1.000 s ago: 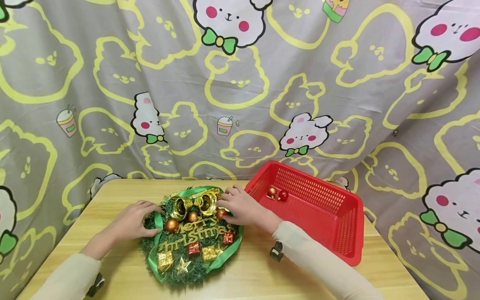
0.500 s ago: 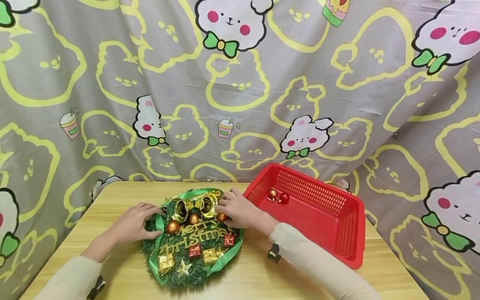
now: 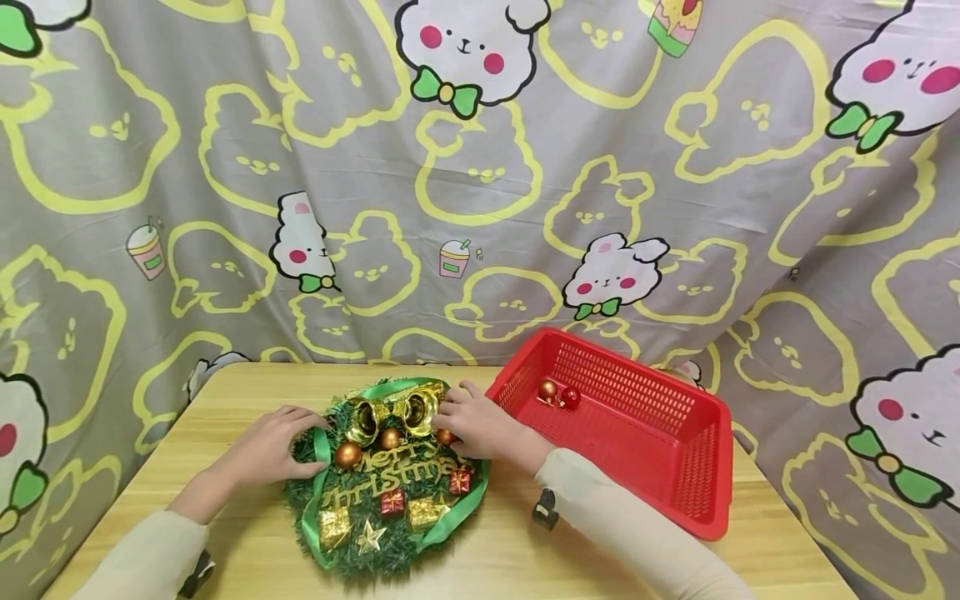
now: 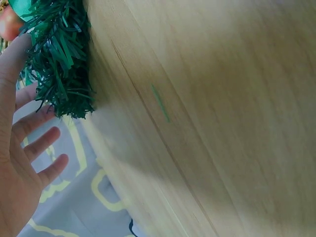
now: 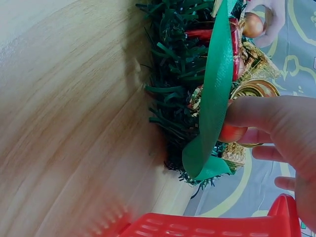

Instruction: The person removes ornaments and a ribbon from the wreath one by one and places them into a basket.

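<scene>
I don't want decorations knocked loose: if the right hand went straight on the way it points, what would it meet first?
Beyond the copper ball by its thumb, the right hand would probably meet the nearer gold bell, though depth is hard to judge.

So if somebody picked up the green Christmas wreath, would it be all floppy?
Partly, maybe. The wreath would probably squash a bit at its edge, since the tinsel looks thin and bristly. Its green ribbon would likely flop, because it curls loosely at the side. The gold bells might feel slippery, as they look smooth and shiny.
</scene>
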The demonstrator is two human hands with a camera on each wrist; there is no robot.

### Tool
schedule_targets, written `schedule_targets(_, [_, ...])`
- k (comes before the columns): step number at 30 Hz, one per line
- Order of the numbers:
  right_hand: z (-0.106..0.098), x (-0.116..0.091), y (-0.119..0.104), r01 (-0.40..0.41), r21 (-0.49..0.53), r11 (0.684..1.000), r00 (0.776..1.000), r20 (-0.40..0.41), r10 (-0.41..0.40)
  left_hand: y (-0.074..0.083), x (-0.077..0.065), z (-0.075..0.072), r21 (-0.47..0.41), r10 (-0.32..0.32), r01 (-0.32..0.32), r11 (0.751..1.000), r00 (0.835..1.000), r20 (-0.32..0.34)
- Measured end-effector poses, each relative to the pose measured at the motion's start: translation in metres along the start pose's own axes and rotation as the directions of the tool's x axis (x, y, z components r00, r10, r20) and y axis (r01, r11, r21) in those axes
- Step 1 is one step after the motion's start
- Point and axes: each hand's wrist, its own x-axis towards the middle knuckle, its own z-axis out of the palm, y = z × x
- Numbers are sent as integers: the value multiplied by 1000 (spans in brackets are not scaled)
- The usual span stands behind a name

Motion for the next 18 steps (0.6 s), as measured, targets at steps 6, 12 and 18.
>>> schedule_targets(6, [0,0,0,-9,19,1000,1000,3,9,2,0,0,-2,5,-5,1000,1000,-7])
schedule_targets(12, [-4,0,1,-34,43,998,999,-2,34,3,0,-1,-7,-3,3,1000,1000,-5])
schedule_targets(18, [-5,0,4,-51,94,994,996,-65,57,2,0,-1,-3,0,0,1000,1000,-4])
